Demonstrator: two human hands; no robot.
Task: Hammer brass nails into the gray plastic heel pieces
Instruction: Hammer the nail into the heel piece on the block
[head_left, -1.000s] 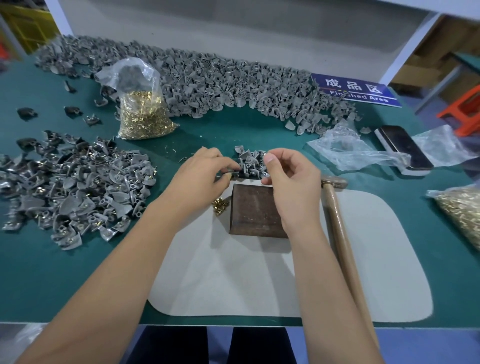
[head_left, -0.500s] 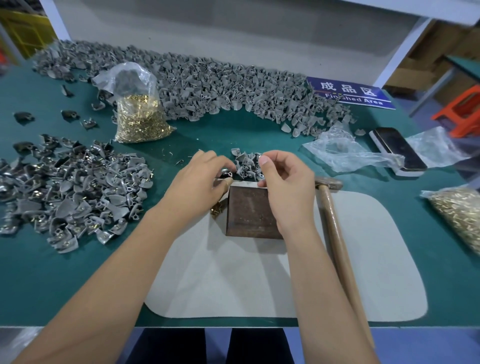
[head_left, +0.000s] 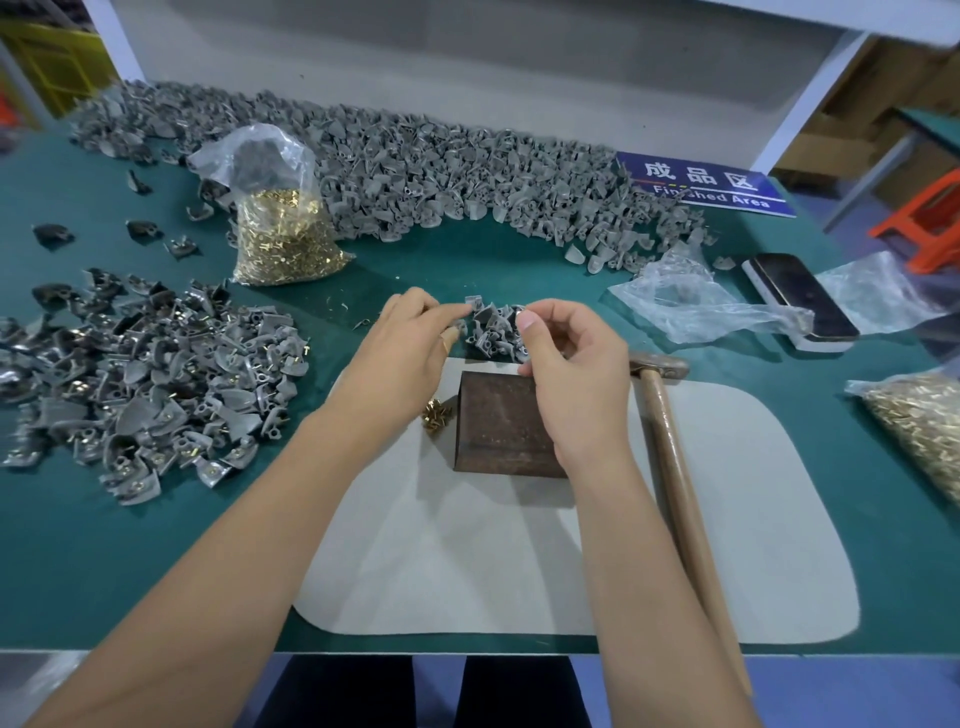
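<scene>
Gray heel pieces (head_left: 493, 326) heaped between left hand (head_left: 410, 353), right hand (head_left: 576, 374).

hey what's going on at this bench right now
A person is sorting through a small heap of gray heel pieces just behind a rusty metal block. The left hand and right hand both reach into it, fingers curled. The hammer lies untouched beside the block, with loose brass nails on the other side.
</scene>
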